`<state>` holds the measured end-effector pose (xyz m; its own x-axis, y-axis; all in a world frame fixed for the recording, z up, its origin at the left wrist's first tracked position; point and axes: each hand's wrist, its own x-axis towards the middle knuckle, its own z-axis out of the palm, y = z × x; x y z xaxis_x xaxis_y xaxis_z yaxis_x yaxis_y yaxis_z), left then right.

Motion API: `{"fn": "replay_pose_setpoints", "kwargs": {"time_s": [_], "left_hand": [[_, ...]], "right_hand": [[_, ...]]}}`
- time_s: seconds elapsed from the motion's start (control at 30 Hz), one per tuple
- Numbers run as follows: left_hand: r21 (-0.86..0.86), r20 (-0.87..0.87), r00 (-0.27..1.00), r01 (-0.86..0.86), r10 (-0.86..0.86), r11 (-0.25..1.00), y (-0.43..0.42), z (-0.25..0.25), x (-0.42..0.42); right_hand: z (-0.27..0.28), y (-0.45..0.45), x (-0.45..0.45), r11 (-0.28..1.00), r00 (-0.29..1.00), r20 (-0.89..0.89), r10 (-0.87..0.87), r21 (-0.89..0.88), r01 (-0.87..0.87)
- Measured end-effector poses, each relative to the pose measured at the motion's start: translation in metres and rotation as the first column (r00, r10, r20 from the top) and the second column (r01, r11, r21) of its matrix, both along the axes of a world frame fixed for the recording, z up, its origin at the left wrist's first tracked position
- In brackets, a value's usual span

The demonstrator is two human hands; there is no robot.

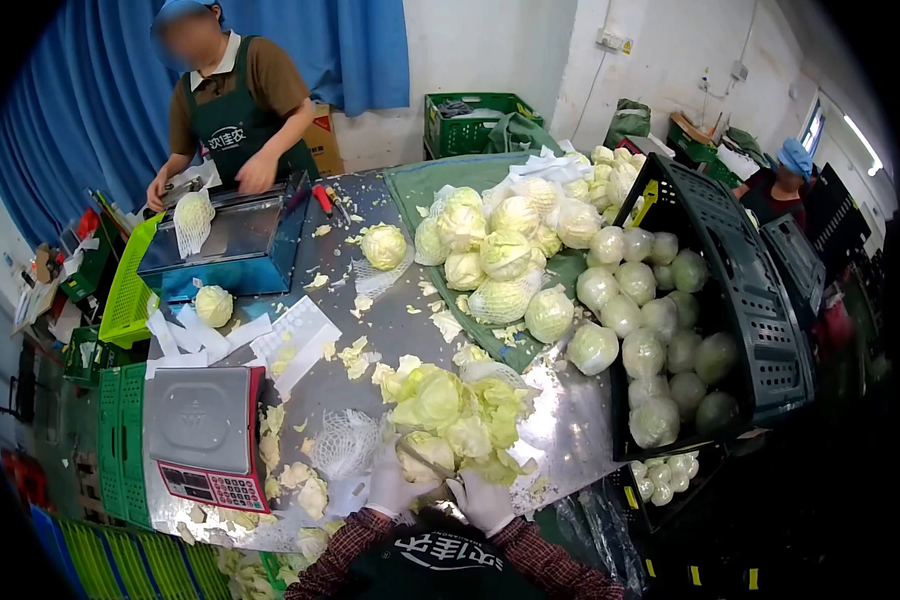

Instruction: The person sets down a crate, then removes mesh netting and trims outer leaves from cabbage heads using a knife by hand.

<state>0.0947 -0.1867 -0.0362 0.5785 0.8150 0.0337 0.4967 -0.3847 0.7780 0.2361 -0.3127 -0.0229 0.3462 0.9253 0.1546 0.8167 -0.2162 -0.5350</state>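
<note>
At the table's near edge, my gloved left hand [394, 486] holds the left side of a pale cabbage [419, 464]. My gloved right hand [484, 502] is closed at the cabbage's lower right, around what looks like a knife; its narrow blade [428, 462] lies across the cabbage. The handle is hidden by the fingers. Loose green outer leaves [435, 398] are heaped just beyond both hands. A crumpled white foam net [346, 443] lies to the left of my left hand.
A scale [202, 420] stands at left, near white paper strips [210, 335]. Cabbages [505, 255] pile on green cloth at back right, beside a tilted black crate [770, 330] of wrapped cabbages [644, 353]. Across the table, a person [232, 110] works at a blue machine [225, 240]; another person [778, 185] is far right.
</note>
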Motion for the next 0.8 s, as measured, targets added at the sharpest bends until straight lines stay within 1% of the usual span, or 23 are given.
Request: {"fn": "replay_pose_setpoints", "kwargs": {"time_s": [0.07, 0.1, 0.13, 0.17, 0.2, 0.23, 0.27, 0.3, 0.33, 0.37, 0.4, 0.43, 0.47, 0.5, 0.53, 0.57, 0.6, 0.63, 0.67, 0.7, 0.73, 0.77, 0.8], "left_hand": [[0.041, 0.037, 0.998, -0.058, 0.057, 0.997, -0.001, -0.007, 0.001], [0.039, 0.040, 0.998, -0.059, 0.058, 0.997, -0.002, -0.003, 0.001], [0.065, -0.009, 0.999, -0.046, 0.046, 0.997, -0.004, 0.006, 0.002], [0.090, -0.059, 0.998, -0.030, 0.035, 0.995, -0.006, 0.011, 0.004], [0.087, -0.053, 0.998, -0.034, 0.039, 0.996, -0.015, 0.006, 0.005], [0.146, -0.051, 0.998, -0.022, 0.030, 0.989, -0.030, -0.002, 0.002], [0.210, -0.062, 0.998, 0.006, 0.007, 0.978, -0.038, -0.005, -0.005], [0.217, -0.071, 0.997, 0.021, -0.006, 0.976, -0.036, -0.004, -0.011], [0.133, -0.016, 0.999, 0.032, -0.030, 0.991, -0.029, -0.002, -0.012], [0.052, 0.050, 0.998, 0.044, -0.047, 0.998, -0.020, 0.000, -0.008], [0.063, -0.005, 0.997, 0.071, -0.071, 0.996, -0.015, 0.011, -0.007], [0.069, 0.002, 0.998, 0.066, -0.066, 0.995, -0.014, 0.018, -0.005], [0.092, -0.038, 0.997, 0.064, -0.060, 0.994, -0.015, 0.023, -0.006], [0.113, -0.088, 0.994, 0.068, -0.058, 0.991, -0.017, 0.025, -0.010], [0.112, -0.100, 0.993, 0.071, -0.060, 0.991, -0.017, 0.023, -0.015], [0.045, -0.123, 0.988, 0.101, -0.095, 0.994, -0.016, 0.020, -0.018], [-0.015, -0.142, 0.981, 0.133, -0.134, 0.991, -0.012, 0.019, -0.020], [-0.002, -0.148, 0.979, 0.143, -0.142, 0.990, -0.008, 0.021, -0.024], [-0.133, 0.051, 0.989, 0.143, -0.138, 0.981, -0.005, 0.024, -0.034], [-0.262, 0.245, 0.964, 0.165, -0.101, 0.951, -0.001, 0.025, -0.044], [-0.322, 0.193, 0.976, 0.162, -0.103, 0.933, 0.007, 0.020, -0.056], [-0.317, 0.189, 0.977, 0.155, -0.098, 0.936, 0.008, 0.024, -0.058], [-0.419, 0.415, 0.910, 0.197, -0.006, 0.886, 0.008, 0.034, -0.060]], "right_hand": [[0.003, 0.004, 0.001, 0.999, 1.000, -0.010, -0.005, -0.034, 0.004], [0.001, 0.006, 0.002, 0.999, 1.000, 0.014, 0.003, 0.047, -0.004], [-0.003, 0.010, 0.005, 0.992, 0.999, 0.039, 0.010, 0.127, -0.015], [-0.015, 0.018, 0.018, 0.981, 0.977, 0.109, -0.181, 0.089, 0.171], [-0.020, 0.024, 0.039, 0.934, 0.915, 0.188, -0.357, 0.066, 0.351], [0.026, 0.039, 0.072, 0.903, 0.916, -0.057, -0.398, 0.153, 0.401], [0.072, 0.048, 0.091, 0.849, 0.858, -0.314, -0.406, 0.218, 0.481], [0.080, 0.040, 0.080, 0.841, 0.850, -0.325, -0.415, 0.220, 0.494], [0.088, 0.037, 0.071, 0.914, 0.918, -0.247, -0.311, 0.188, 0.360], [0.083, 0.037, 0.059, 0.946, 0.958, -0.163, -0.237, 0.184, 0.266], [0.077, 0.037, 0.047, 0.969, 0.984, -0.081, -0.158, 0.179, 0.170], [0.065, 0.035, 0.035, 0.972, 0.990, -0.043, -0.136, 0.188, 0.141], [0.056, 0.033, 0.023, 0.974, 0.993, -0.005, -0.114, 0.197, 0.113], [0.049, 0.031, 0.015, 0.984, 0.996, -0.053, -0.071, 0.158, 0.078], [0.043, 0.030, 0.010, 0.991, 0.994, -0.105, -0.032, 0.123, 0.045], [0.035, 0.032, 0.013, 0.991, 0.993, -0.115, -0.037, 0.127, 0.051], [0.023, 0.038, 0.025, 0.994, 0.974, -0.215, -0.073, 0.068, 0.089], [0.014, 0.043, 0.037, 0.993, 0.944, -0.310, -0.112, 0.010, 0.121], [0.011, 0.047, 0.050, 0.986, 0.931, -0.335, -0.143, 0.037, 0.165], [0.014, 0.051, 0.063, 0.976, 0.917, -0.361, -0.172, 0.062, 0.208], [0.020, 0.050, 0.077, 0.956, 0.869, -0.443, -0.220, 0.080, 0.282], [0.028, 0.049, 0.089, 0.933, 0.815, -0.520, -0.256, 0.089, 0.349], [0.040, 0.046, 0.094, 0.935, 0.816, -0.524, -0.244, 0.096, 0.341]]}}
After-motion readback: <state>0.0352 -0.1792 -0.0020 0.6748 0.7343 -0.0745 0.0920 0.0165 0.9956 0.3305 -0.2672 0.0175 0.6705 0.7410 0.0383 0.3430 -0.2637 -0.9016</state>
